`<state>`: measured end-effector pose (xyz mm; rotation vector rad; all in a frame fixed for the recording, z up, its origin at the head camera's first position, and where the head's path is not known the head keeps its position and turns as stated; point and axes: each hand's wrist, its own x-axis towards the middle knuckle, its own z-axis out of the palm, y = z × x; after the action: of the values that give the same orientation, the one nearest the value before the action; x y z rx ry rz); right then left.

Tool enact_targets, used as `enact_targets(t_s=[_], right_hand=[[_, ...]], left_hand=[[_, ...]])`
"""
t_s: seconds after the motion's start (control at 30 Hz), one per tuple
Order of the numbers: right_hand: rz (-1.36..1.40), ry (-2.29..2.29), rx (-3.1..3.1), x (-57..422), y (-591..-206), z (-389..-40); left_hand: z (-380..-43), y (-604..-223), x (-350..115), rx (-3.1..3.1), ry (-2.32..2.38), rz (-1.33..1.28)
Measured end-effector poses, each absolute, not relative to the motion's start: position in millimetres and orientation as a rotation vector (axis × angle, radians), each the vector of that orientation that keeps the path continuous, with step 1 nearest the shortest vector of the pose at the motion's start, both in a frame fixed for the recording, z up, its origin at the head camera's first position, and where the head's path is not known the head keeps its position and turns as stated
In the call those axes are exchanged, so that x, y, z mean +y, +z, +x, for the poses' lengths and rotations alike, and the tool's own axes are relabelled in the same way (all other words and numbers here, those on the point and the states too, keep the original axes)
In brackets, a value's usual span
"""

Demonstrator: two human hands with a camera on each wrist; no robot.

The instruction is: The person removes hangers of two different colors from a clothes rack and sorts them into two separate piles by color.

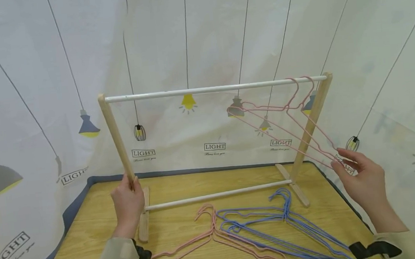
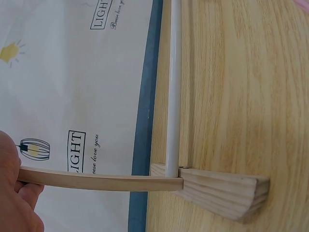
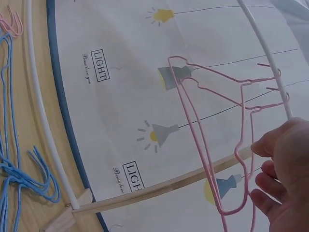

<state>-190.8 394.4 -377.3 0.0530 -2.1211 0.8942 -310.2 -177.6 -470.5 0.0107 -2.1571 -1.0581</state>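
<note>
My left hand (image 1: 127, 200) grips the left wooden post (image 1: 114, 133) of a small clothes rack low down; the left wrist view shows its fingers around that post. Two pink wire hangers (image 1: 297, 87) hang by their hooks from the right end of the white top rail (image 1: 189, 92), tilted toward me. At their near ends, my right hand (image 1: 365, 181) pinches hanger wire between thumb and fingers. Whether it has hold of one hanger or both, I cannot tell. In the right wrist view, its fingertips (image 3: 260, 198) lie against the pink wire, close to the right post (image 3: 183, 181).
More pink hangers (image 1: 213, 227) lie on the wooden table (image 1: 90, 234) in front of the rack. Several blue hangers (image 1: 286, 209) are heaped to their right. A white lower bar (image 1: 217, 195) joins the rack's feet. Behind stands a lamp-printed curtain (image 1: 162, 39).
</note>
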Motion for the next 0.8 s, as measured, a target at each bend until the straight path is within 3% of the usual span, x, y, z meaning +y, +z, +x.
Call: enact_targets(t_s=[0.37, 0.8], right_hand=[[0.041, 0.882, -2.258, 396, -393, -226], [0.032, 1.052, -2.077, 382, -388, -229]], left_hand=[[-312, -473, -176, -2.144, -1.064, -0.001], [-312, -474, -179, -2.156, -1.050, 0.008]])
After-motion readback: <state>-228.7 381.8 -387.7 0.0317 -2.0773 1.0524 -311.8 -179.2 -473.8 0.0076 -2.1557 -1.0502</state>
